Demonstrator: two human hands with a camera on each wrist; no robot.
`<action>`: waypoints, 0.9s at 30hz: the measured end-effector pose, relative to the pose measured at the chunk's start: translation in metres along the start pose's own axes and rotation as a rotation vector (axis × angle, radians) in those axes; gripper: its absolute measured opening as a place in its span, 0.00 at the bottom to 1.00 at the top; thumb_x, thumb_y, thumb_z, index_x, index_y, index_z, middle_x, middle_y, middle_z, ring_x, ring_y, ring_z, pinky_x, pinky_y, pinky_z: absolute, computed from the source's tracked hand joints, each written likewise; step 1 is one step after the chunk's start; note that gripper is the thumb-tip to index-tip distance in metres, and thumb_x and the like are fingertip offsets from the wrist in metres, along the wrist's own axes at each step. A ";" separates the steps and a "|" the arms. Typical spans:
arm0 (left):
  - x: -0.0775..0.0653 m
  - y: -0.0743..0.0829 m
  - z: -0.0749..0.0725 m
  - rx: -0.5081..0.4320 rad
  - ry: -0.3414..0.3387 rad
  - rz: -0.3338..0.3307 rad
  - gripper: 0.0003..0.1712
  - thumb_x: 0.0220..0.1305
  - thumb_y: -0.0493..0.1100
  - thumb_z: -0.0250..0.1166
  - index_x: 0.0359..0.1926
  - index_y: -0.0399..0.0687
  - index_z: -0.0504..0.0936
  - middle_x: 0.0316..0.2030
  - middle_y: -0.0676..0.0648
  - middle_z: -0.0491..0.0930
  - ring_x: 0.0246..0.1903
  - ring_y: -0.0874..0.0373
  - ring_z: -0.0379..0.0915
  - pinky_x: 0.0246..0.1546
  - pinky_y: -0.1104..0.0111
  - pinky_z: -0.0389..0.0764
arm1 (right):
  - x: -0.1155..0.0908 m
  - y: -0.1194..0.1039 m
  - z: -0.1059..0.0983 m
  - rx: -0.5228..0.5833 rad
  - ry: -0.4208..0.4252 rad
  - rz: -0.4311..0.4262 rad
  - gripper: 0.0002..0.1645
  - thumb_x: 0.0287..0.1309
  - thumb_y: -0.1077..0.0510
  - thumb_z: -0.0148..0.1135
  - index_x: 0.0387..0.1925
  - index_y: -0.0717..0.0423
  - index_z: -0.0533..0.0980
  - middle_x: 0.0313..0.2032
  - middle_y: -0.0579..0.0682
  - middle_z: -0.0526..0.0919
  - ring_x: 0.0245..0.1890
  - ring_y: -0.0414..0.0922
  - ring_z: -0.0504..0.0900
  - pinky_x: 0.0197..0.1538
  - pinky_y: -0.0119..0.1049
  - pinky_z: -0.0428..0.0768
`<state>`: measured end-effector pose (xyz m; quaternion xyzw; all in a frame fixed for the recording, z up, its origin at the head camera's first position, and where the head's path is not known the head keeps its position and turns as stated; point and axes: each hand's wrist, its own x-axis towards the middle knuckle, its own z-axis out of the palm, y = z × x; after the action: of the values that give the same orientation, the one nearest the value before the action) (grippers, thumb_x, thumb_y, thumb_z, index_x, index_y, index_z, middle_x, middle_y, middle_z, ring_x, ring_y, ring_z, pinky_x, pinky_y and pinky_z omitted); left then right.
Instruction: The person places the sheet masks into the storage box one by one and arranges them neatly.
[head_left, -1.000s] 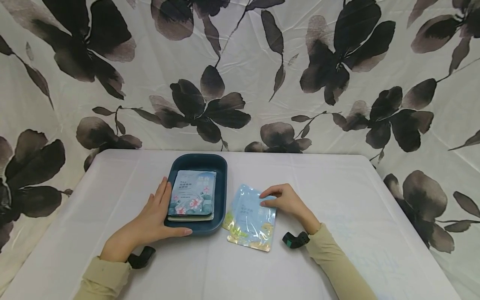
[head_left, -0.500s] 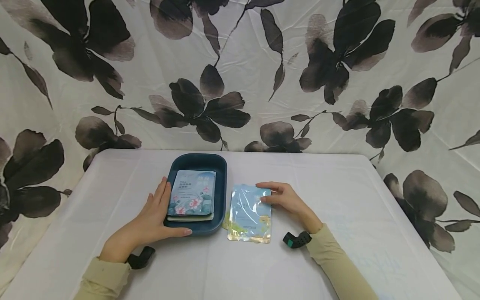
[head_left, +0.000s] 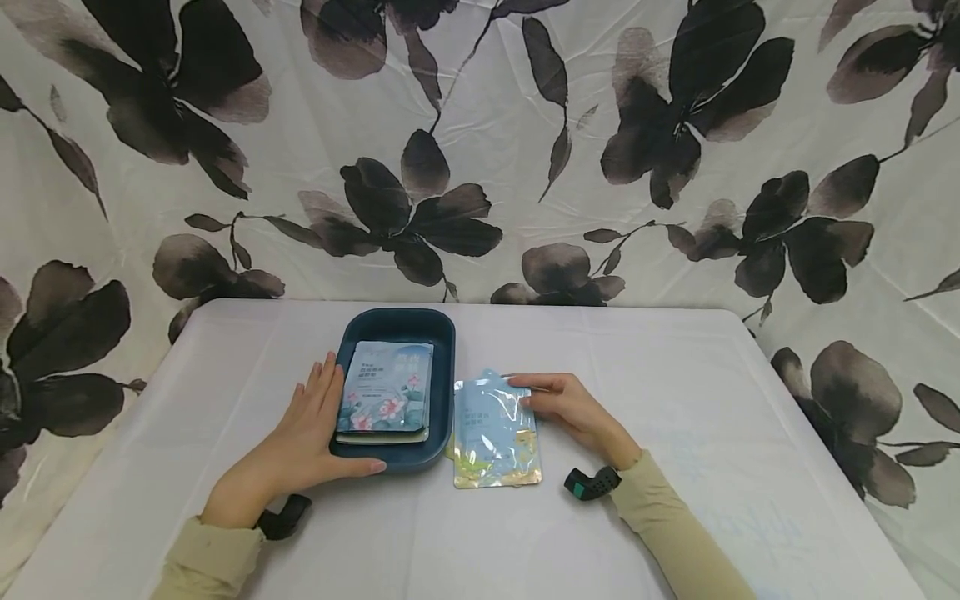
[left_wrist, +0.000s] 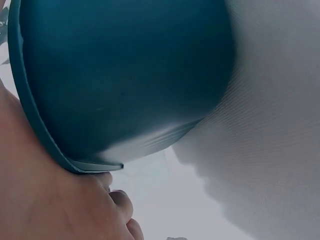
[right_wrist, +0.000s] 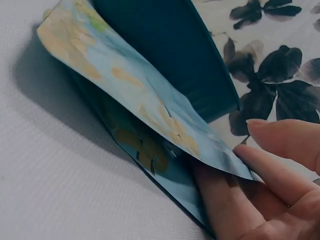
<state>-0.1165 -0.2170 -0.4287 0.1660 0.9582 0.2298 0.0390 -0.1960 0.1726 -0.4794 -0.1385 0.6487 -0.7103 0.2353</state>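
A dark blue rectangular tray stands on the table, with a small pile of flowered face mask packets inside. My left hand lies along the tray's left side, fingers straight against the rim and thumb at the near corner. To the right of the tray, my right hand holds the upper right edge of a light blue and gold face mask packet. In the right wrist view that packet is lifted off another packet, with fingers between the two; the thumb stands apart.
The table wears a white cloth. Behind it hangs a white curtain with dark flowers. A black band sits at the right wrist, another black band at the left.
The upper loose packet has straightened from a tilt and shifted slightly left, over the one beneath. My right fingers moved along its edge. The left hand and tray have stayed put.
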 end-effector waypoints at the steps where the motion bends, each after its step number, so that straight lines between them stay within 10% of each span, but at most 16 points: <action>1: 0.000 0.000 0.000 -0.004 0.002 0.003 0.83 0.42 0.79 0.69 0.76 0.30 0.33 0.76 0.38 0.19 0.75 0.42 0.14 0.70 0.41 0.29 | 0.000 0.000 0.000 -0.004 -0.006 0.003 0.27 0.60 0.70 0.62 0.62 0.68 0.74 0.67 0.57 0.71 0.56 0.46 0.78 0.50 0.36 0.81; 7: 0.000 -0.002 0.001 -0.017 -0.001 -0.004 0.83 0.42 0.78 0.70 0.76 0.31 0.32 0.76 0.39 0.20 0.75 0.42 0.14 0.70 0.39 0.30 | 0.001 0.000 0.002 -0.049 -0.015 0.036 0.35 0.55 0.71 0.66 0.66 0.56 0.73 0.66 0.56 0.72 0.51 0.50 0.82 0.47 0.42 0.84; 27: 0.002 0.000 0.002 -0.039 -0.009 -0.002 0.83 0.42 0.76 0.71 0.76 0.31 0.32 0.76 0.38 0.20 0.75 0.39 0.16 0.70 0.39 0.30 | -0.003 -0.003 -0.004 -0.004 0.112 0.073 0.35 0.50 0.73 0.66 0.63 0.61 0.75 0.62 0.59 0.76 0.51 0.50 0.82 0.50 0.41 0.83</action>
<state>-0.1181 -0.2161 -0.4302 0.1652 0.9536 0.2474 0.0465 -0.1956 0.1781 -0.4766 -0.0753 0.6671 -0.7064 0.2243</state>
